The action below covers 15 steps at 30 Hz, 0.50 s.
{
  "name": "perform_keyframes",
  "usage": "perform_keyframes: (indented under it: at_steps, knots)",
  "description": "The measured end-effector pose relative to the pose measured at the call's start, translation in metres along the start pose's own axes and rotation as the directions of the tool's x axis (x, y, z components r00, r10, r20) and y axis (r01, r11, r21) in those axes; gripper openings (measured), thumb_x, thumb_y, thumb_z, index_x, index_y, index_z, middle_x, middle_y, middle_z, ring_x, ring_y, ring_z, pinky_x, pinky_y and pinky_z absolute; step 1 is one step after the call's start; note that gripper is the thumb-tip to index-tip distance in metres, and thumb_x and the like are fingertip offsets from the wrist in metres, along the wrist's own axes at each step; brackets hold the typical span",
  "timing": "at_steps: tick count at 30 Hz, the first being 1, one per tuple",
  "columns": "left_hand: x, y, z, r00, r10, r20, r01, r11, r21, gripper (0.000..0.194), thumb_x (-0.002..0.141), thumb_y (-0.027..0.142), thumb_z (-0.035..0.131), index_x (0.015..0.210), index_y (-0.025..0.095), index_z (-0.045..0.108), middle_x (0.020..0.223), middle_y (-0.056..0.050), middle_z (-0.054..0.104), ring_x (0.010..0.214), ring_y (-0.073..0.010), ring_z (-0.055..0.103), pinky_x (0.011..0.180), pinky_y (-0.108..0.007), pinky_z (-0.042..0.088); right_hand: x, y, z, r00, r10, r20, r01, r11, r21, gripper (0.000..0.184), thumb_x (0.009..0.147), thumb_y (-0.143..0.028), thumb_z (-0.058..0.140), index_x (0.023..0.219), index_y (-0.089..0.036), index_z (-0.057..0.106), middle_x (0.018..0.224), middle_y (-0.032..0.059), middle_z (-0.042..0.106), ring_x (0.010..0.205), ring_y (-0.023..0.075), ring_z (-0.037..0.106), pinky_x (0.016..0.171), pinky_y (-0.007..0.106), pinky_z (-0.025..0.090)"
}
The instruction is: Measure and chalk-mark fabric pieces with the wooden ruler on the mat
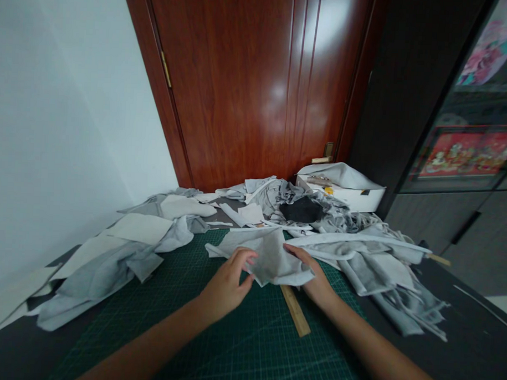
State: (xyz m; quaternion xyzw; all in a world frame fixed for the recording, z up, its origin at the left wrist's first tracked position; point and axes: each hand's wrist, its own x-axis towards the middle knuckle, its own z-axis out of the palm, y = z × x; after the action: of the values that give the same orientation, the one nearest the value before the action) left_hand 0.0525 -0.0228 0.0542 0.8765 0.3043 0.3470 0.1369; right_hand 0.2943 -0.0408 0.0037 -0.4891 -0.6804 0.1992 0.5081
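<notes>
A light grey piece of fabric [272, 251] is raised a little over the green cutting mat [182, 331], its lower edge creased and uneven. At its right side my right hand [311, 272] grips it, with some fingers hidden under the cloth. By the fabric's left edge is my left hand [229, 280], its fingers curved and the thumb apart from the index finger, with nothing visible between them. A wooden ruler [295, 310] lies on the mat, its far part hidden beneath the fabric.
Grey cloth pieces and pale paper patterns [142, 229] lie along the left. To the right is a heap of grey fabric [379, 266]. Behind stand a white box [357, 199], a black cloth-like piece [301, 209] and a wooden door [240, 90].
</notes>
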Motion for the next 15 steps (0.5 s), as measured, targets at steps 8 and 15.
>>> perform_keyframes:
  at_steps: [8,15]
  knots:
    - [-0.009,-0.089,-0.020,0.982,-0.106,0.154,0.033,0.908,0.417,0.045,0.077,0.008,0.044,0.117,0.024,0.058,0.115,-0.008,0.063,0.110,-0.0258,0.054,0.098,-0.048,0.036,0.003,-0.004,-0.003,0.993,0.114,-0.011,-0.112,0.985,0.130,0.013,0.073,-0.029,0.051,0.083,-0.021,0.053,0.092,0.0051,0.065,0.085,0.0233,0.060,0.078,0.034,0.047]
    - [-0.024,-0.078,-0.074,0.807,-0.452,0.381,0.161,0.788,0.595,0.023,0.069,0.010,0.045,0.083,0.020,0.060,0.087,-0.005,0.067,0.087,-0.0239,0.063,0.081,-0.038,0.045,0.003,0.000,-0.008,0.988,-0.121,0.094,0.127,0.990,-0.056,0.011,0.076,-0.028,0.062,0.080,-0.020,0.070,0.108,0.0099,0.066,0.103,0.0262,0.058,0.092,0.040,0.041]
